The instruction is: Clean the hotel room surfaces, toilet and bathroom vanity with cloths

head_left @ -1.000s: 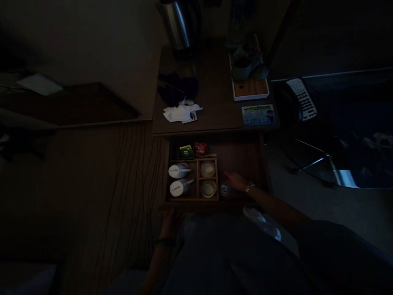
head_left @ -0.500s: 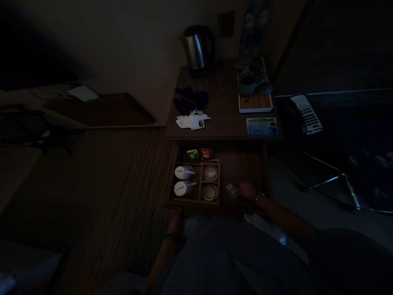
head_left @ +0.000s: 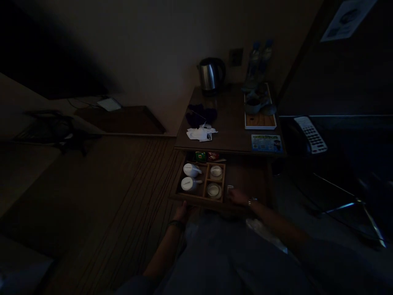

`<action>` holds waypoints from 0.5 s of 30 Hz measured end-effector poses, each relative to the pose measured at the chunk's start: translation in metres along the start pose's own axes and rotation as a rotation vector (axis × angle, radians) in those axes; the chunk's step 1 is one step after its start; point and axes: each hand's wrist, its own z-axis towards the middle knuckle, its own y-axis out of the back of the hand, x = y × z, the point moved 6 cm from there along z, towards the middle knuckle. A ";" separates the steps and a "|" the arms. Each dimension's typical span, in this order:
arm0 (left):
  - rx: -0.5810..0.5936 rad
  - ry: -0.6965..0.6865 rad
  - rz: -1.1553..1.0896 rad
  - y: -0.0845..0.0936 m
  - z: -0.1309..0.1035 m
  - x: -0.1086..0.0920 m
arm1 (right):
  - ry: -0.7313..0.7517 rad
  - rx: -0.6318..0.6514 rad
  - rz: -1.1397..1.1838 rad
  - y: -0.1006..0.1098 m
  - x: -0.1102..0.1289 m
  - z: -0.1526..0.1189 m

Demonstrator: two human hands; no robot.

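In dim light a drawer (head_left: 248, 174) stands pulled out below a wooden tabletop. My left hand (head_left: 181, 212) is at the left end of its front panel, fingers curled against the edge. Inside the drawer, my right hand (head_left: 238, 196) is closed at a small white packet (head_left: 230, 187), mostly covered by the fingers. Left of it lies a wooden divider tray (head_left: 205, 180) with two white mugs (head_left: 188, 184) and two glasses (head_left: 214, 190). Behind the tray, a green tea packet (head_left: 201, 156) and a red packet (head_left: 213, 156) sit partly under the tabletop.
On the tabletop (head_left: 229, 123) are a kettle (head_left: 209, 76), dark cloth (head_left: 201, 114), crumpled tissue (head_left: 201, 133), a printed card (head_left: 267, 143) and a tea tray (head_left: 260, 120). Two bottles (head_left: 253, 61) stand behind. A telephone (head_left: 310, 134) is at right.
The drawer shows less depth now, and the tea packets are partly covered by the tabletop. My right hand has moved slightly left and covers more of the white packet. The view has tilted up.
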 end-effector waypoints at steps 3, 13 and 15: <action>0.019 0.014 -0.041 -0.029 0.011 -0.019 | -0.013 -0.100 0.028 0.052 -0.007 -0.011; 0.286 0.024 0.016 -0.134 0.052 -0.093 | 0.317 -0.664 0.133 0.225 0.105 0.059; 0.353 0.011 0.074 -0.139 0.050 -0.114 | 0.285 -0.737 0.044 0.247 0.125 0.105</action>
